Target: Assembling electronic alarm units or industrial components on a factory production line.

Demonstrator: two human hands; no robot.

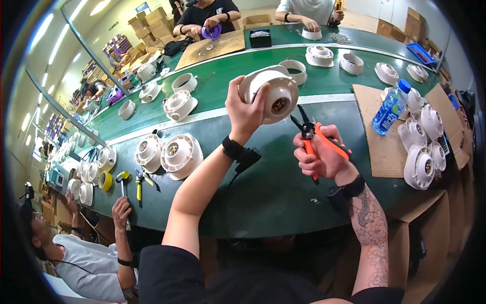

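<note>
Raised over the green table, my left hand (244,109) grips a white round plastic housing (277,93) from its side. Copper-coloured parts show in the opening at its middle. To the right, my right hand (331,157) is wrapped around the orange handles of a pair of pliers (308,129). Their dark jaws are spread and point up, just below and right of the housing, seemingly apart from it. Two similar white housings (181,156) sit on the table left of my left forearm.
Cardboard (382,157) on the right bears several housings and a blue-capped bottle (391,109). Parts line the green conveyor (233,71) beyond. Left lie yellow-handled pliers (139,185), yellow tape (105,181) and a hammer (122,177) under a co-worker's hand (121,210). Two people work opposite.
</note>
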